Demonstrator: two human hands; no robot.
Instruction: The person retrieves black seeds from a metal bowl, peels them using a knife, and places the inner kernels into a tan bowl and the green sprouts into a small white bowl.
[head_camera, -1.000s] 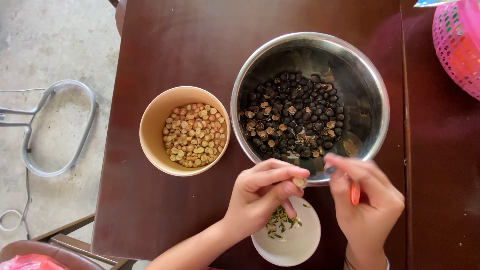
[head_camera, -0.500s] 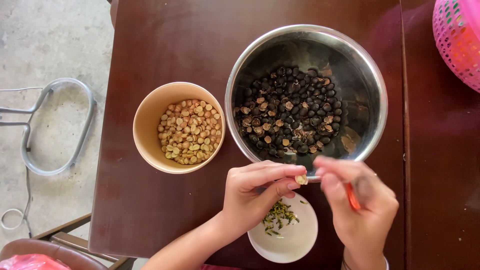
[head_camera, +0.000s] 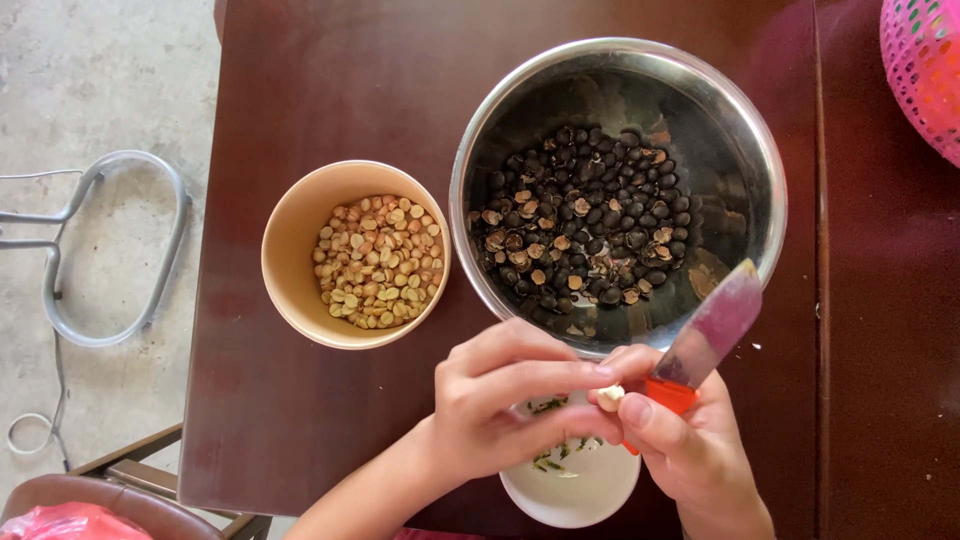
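Observation:
My left hand (head_camera: 500, 405) pinches a small pale seed (head_camera: 610, 397) between thumb and fingers, above a small white dish (head_camera: 570, 490) with green bits in it. My right hand (head_camera: 685, 455) grips a small knife (head_camera: 705, 340) by its orange handle, blade pointing up and right over the rim of the steel bowl (head_camera: 760, 180); its thumb touches the seed too. The steel bowl holds several dark seeds (head_camera: 590, 215) and broken shells. A tan bowl (head_camera: 290, 255) to the left holds peeled pale seeds (head_camera: 380, 260).
Everything stands on a dark brown wooden table (head_camera: 340, 90). A pink plastic basket (head_camera: 925, 65) sits at the top right. To the left is a concrete floor with a bent metal frame (head_camera: 110, 250). A chair edge (head_camera: 130, 500) shows at the bottom left.
My right hand has turned so the knife blade now stands out over the steel bowl's rim, and both hands have dropped lower over the white dish.

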